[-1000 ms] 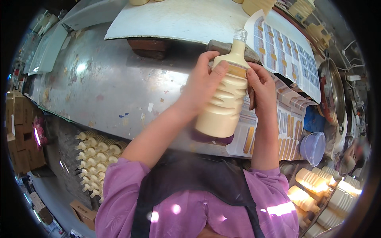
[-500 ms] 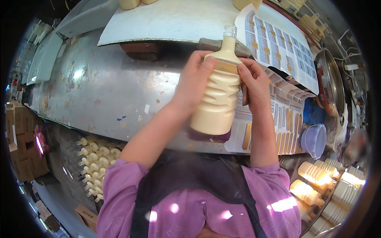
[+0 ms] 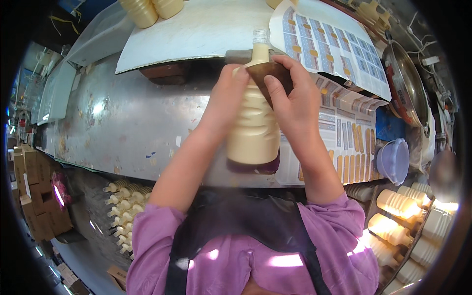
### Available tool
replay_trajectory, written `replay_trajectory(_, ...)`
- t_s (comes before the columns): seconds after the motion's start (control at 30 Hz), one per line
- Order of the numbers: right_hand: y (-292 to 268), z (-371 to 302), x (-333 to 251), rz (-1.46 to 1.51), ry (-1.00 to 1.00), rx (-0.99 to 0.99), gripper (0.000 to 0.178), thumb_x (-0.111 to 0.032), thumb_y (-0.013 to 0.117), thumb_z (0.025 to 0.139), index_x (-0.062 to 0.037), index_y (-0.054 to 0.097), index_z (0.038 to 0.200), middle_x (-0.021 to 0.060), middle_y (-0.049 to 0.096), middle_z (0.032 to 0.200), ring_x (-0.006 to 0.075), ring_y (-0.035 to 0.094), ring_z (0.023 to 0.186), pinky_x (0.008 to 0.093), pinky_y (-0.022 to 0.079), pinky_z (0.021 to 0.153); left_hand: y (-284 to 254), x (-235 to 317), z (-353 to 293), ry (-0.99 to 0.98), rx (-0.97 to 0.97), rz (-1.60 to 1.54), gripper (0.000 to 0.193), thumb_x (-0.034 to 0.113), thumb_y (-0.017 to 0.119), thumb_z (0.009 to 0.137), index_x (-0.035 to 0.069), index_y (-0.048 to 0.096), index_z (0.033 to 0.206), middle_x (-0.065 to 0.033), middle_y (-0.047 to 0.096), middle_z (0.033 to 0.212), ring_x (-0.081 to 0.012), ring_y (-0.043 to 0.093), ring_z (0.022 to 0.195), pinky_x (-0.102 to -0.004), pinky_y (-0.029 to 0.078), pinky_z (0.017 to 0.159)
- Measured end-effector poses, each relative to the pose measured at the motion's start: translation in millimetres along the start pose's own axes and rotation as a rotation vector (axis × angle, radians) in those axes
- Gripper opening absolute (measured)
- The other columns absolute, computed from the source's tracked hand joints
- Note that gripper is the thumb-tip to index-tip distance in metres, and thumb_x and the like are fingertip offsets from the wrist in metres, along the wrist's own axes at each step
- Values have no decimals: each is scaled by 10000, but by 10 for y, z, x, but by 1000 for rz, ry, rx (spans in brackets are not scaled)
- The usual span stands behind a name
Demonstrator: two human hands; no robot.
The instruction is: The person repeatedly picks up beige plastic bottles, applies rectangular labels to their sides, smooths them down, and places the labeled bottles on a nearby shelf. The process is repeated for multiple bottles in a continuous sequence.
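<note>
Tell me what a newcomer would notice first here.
First, the ribbed cream bottle at centre, with the left hand gripping its left side and the right hand holding a flat brown piece over its upper part. Then the printed label sheets at right, and sunlit bottles at lower right.

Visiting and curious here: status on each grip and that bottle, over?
Left grip on cream bottle, at shoulder. Right grip holding brown flat piece over bottle's upper front. Piece hides part of bottle.

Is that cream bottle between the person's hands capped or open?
Open: the cream bottle ends in a bare, clear, ridged mouth, with no cap on it.
</note>
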State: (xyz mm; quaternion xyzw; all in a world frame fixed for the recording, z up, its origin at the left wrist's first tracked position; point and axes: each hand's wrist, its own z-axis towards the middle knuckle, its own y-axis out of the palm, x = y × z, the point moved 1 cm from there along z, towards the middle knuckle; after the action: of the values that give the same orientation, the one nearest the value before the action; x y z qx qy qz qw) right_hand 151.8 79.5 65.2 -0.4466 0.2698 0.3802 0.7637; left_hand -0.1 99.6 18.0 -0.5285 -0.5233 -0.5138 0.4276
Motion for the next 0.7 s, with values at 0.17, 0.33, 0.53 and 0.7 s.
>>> replay_trajectory(0.17, -74, -39, 412, 75, 123, 144, 315, -80, 696, 934, -2, 659, 1237, 153, 734, 1040, 253, 720, 967, 353, 559, 873, 3, 53, -85, 3, -33, -95, 421, 436, 441, 1122, 61, 582, 1253, -44, 640, 1144, -113, 595, 1033, -297, 498, 943)
replay_trajectory(0.33, -50, -239, 173, 58, -53, 171, 228, 21, 746, 828, -67, 703, 1033, 87, 745, 978, 218, 729, 874, 336, 572, 802, -32, -5, -49, -160, -92, -401, 449, 441, 385, 1131, 75, 585, 1296, -79, 656, 1255, -162, 637, 1133, -337, 517, 993)
replay_trajectory(0.53, -38, -116, -97, -248, -603, 107, 292, 53, 779, 706, -63, 723, 968, 99, 773, 987, 278, 748, 868, 375, 586, 754, 17, 225, -146, -310, -11, -604, 512, 462, 339, 1132, 64, 572, 1353, -104, 671, 1281, -215, 655, 1156, -387, 513, 1031)
replay_trajectory(0.7, 104, -201, -338, -303, -656, -145, 241, -104, 663, 754, -60, 678, 990, 66, 677, 926, 267, 681, 851, 397, 520, 732, -54, 17, -52, -286, -117, -760, 559, 488, 282, 1136, 49, 539, 1368, -118, 632, 1305, -244, 614, 1182, -424, 482, 1049)
